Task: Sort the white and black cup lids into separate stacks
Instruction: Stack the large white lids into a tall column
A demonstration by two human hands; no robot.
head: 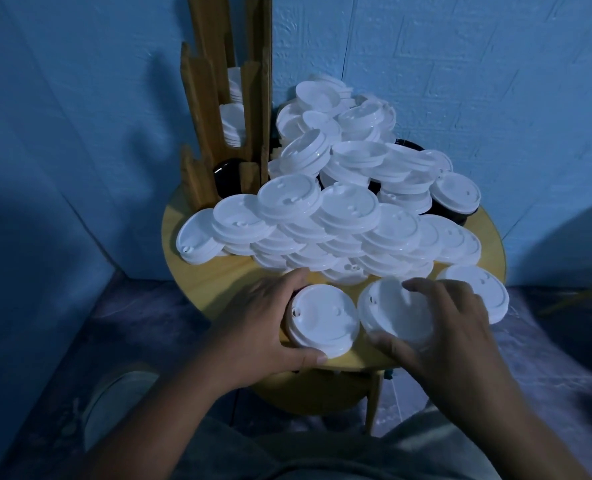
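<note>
A big heap of white lids [339, 202] covers the round yellow table [232, 271]. Black lids [450, 211] peek out at the heap's right side and back. At the table's front edge my left hand [253, 327] grips a short stack of white lids [322, 320], fingers behind it and thumb in front. Beside it my right hand [439, 327] holds another white lid stack [391, 313], fingers curled over its top and thumb under its near rim. One more white lid [488, 289] lies to the right of that hand.
A wooden lid holder [218, 133] stands at the table's back left, with white lids [234, 123] in its upper slots and a black lid [227, 178] at its base. Blue walls close in behind. My knees sit below the table's front edge.
</note>
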